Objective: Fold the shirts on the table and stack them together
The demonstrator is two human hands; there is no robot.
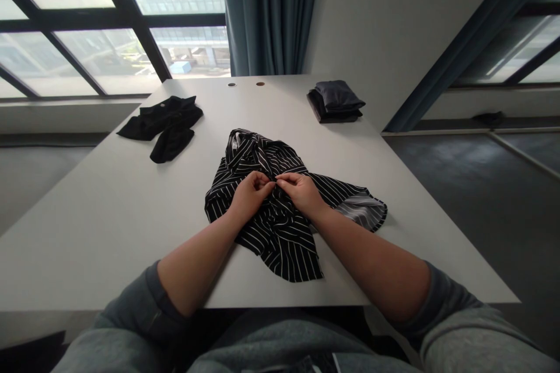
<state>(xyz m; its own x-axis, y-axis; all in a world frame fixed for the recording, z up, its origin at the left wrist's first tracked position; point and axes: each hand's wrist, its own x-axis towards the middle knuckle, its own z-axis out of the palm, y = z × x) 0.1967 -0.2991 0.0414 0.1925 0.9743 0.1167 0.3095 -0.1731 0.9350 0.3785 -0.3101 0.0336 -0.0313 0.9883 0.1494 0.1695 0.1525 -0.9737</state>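
Observation:
A crumpled black shirt with white stripes (280, 245) lies in the middle of the white table (109, 233). Its collar end points away from me, and one part spreads to the right with the pale inside showing. My left hand (251, 191) pinches the fabric near the shirt's middle, thumb against fingers. Right beside it, my right hand (301, 189) pinches the same area, and the fingertips of both hands almost meet. Whether a button sits between them is too small to tell.
A loose black garment (164, 119) lies at the table's back left. Toward the back right rests a stack of folded dark clothes (336, 99). Two round holes are set in the far tabletop. Beyond are windows and a blue curtain (271, 11).

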